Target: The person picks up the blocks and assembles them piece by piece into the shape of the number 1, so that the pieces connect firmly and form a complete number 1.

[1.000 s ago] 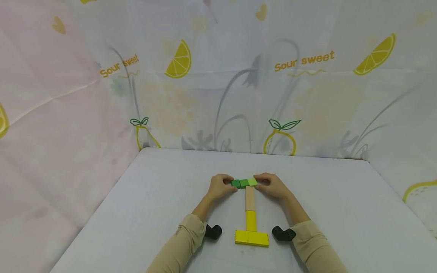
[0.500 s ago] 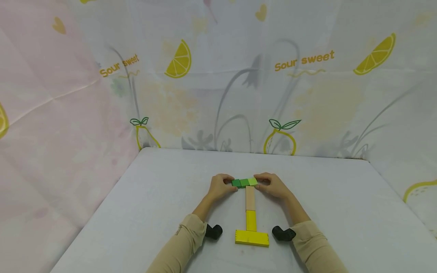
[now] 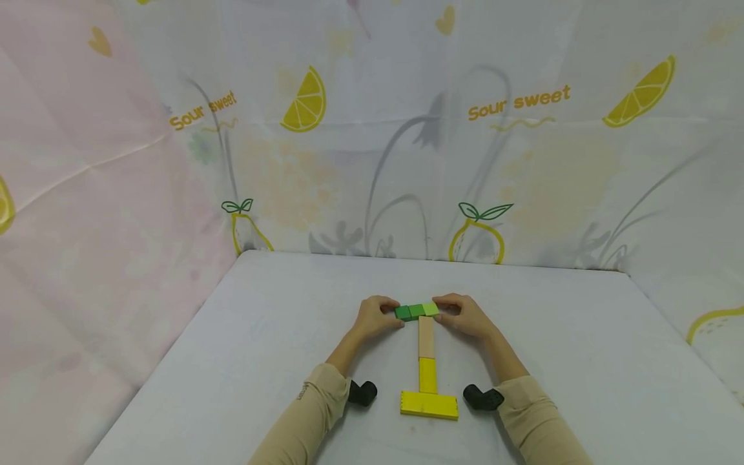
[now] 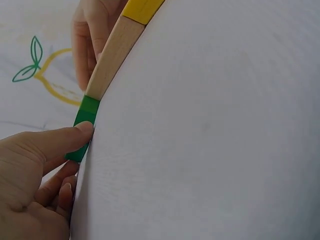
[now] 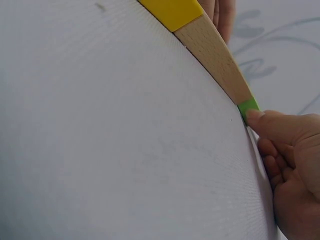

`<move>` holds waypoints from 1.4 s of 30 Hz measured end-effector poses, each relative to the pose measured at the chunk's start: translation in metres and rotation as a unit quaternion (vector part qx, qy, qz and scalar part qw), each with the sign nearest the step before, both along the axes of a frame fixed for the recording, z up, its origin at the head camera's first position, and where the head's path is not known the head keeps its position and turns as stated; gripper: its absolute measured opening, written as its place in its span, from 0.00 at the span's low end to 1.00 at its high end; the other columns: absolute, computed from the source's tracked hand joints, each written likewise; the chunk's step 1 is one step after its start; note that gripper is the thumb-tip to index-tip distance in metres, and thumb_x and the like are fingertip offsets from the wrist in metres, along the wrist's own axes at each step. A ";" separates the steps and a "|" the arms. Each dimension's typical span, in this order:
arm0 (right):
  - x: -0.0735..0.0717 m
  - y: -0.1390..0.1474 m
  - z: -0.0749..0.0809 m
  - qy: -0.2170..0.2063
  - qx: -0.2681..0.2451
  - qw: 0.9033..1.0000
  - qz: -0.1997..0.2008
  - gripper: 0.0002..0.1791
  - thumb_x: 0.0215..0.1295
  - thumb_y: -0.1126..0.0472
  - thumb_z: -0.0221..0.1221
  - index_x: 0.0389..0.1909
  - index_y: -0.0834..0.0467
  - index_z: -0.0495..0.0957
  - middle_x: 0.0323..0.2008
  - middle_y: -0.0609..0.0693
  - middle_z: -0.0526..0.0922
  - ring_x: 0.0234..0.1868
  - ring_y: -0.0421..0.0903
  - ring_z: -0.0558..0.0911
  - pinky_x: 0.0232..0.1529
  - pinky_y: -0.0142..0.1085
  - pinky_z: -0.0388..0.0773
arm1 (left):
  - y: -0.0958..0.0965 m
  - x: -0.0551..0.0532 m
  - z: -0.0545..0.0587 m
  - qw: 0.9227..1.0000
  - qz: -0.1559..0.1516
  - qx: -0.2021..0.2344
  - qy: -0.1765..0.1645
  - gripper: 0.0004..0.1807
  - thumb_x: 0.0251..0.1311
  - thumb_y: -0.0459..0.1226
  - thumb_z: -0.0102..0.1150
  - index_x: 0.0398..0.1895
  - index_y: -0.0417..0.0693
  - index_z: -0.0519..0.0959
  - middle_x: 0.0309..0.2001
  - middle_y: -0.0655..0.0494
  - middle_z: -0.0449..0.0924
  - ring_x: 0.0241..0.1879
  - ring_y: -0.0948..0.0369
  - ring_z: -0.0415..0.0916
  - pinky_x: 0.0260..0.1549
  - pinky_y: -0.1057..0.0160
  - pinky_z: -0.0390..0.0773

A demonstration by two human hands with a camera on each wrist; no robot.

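Observation:
Three small green blocks lie side by side in a short row. My left hand (image 3: 372, 320) holds the row's left end, a dark green block (image 3: 402, 313); in the left wrist view its thumb (image 4: 82, 131) lies across that block. At the other end, my right hand (image 3: 469, 318) pinches the light green block (image 3: 431, 309), with the thumb (image 5: 260, 116) on its near side. Between them sits a mid-green block (image 3: 416, 311). A plain wooden block (image 3: 426, 338) runs from the row toward me, meeting a yellow block (image 3: 427, 374) and a wider yellow block (image 3: 429, 405) set crosswise.
The blocks lie on a white table (image 3: 261, 336). Black wrist devices, left (image 3: 363, 394) and right (image 3: 482, 398), flank the wide yellow block. A lemon-printed cloth (image 3: 372, 161) hangs behind the table's far edge and along its left side.

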State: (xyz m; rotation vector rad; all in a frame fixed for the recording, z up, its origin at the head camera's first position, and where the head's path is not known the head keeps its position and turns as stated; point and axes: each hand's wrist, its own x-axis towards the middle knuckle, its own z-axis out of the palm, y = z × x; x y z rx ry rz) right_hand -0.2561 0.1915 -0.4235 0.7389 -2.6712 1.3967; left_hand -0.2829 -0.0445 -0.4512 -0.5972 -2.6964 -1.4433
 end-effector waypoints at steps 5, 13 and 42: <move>0.000 0.000 0.000 -0.002 0.005 1.000 -0.004 0.20 0.56 0.73 0.61 0.50 0.77 0.73 0.46 0.69 0.78 0.47 0.62 0.76 0.51 0.51 0.71 | -0.003 -0.002 0.000 1.000 -0.014 -0.002 -0.003 0.23 0.41 0.32 0.72 0.44 0.33 0.81 0.38 0.45 0.82 0.38 0.56 0.75 0.38 0.64 0.74; 0.000 -0.001 0.000 -0.002 0.002 1.000 0.000 0.20 0.56 0.74 0.61 0.49 0.78 0.73 0.46 0.70 0.78 0.47 0.64 0.76 0.51 0.54 0.70 | -0.005 -0.004 -0.004 1.000 -0.023 -0.001 0.008 0.20 0.43 0.31 0.71 0.42 0.33 0.81 0.37 0.45 0.82 0.35 0.57 0.75 0.35 0.67 0.73; 0.003 -0.002 0.005 0.000 -0.004 1.000 0.002 0.20 0.55 0.76 0.60 0.49 0.78 0.73 0.46 0.71 0.77 0.47 0.66 0.75 0.50 0.54 0.72 | -0.005 -0.002 -0.003 1.000 -0.020 0.015 0.012 0.20 0.42 0.31 0.72 0.42 0.33 0.81 0.38 0.43 0.83 0.36 0.55 0.75 0.34 0.68 0.73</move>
